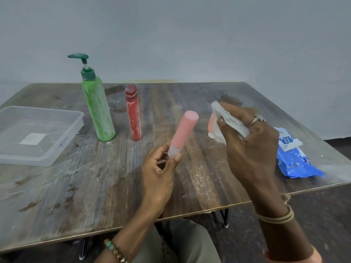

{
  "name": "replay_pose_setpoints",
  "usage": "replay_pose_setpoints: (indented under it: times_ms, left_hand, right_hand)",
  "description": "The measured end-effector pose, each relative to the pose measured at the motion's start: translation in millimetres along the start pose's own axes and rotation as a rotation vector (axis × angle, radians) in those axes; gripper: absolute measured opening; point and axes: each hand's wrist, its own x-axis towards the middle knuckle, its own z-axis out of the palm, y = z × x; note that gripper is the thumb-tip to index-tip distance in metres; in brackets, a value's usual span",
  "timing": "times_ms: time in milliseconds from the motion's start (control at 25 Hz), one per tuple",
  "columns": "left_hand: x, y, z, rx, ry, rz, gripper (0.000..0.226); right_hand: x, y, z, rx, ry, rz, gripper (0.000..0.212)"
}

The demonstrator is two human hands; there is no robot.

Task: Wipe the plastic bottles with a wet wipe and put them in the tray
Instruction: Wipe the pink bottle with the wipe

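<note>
- Four bottles counted, all outside clear tray (40, 162).
- Found pink bottle (183, 130) tilted and raised above table (201, 179), pinched at its clear lower end by curled fingers and thumb of left hand (158, 172).
- Found wet wipe (228, 121) bunched in right hand (250, 143), fingers curled round it; held right of pink bottle, apart from it.
- Noted green pump bottle (97, 109) and red bottle (133, 115) upright on table, side by side, white-streaked, right of tray.
- Noted fourth bottle, orange (210, 125), largely hidden behind wet wipe.
- Logged blue wipes pack (297, 164) near right table edge.
</note>
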Motion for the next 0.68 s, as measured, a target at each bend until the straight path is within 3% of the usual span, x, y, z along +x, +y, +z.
replay_pose_setpoints:
  times_ms: [80, 160, 320, 400, 560, 680]
  left_hand:
    - [-0.9, -2.7, -2.1, 0.067, -0.013, 0.060, 0.036]
    - [-0.8, -2.7, -4.6, 0.124, -0.024, 0.138, 0.038]
    - [6.0, -1.1, -14.8, 0.323, -0.029, 0.325, 0.023]
    - [7.4, -0.5, -20.2, 0.378, -0.006, 0.389, 0.032]
    - [2.7, 1.6, -25.3, 0.409, 0.018, 0.431, 0.026]
    - [0.0, 3.8, -25.0, 0.426, 0.005, 0.448, 0.028]
  right_hand:
    - [8.6, -1.9, 0.0, -0.059, -0.028, -0.184, 0.028]
    - [13.2, 0.7, 1.5, -0.070, -0.143, -0.258, 0.029]
    - [9.0, 10.0, -0.3, -0.127, -0.325, -0.401, 0.039]
    - [6.3, 11.9, -1.0, -0.123, -0.318, -0.442, 0.037]
    - [0.1, 13.5, 2.8, -0.176, -0.168, -0.516, 0.032]
    - [2.5, 12.2, 0.3, -0.138, -0.130, -0.447, 0.027]
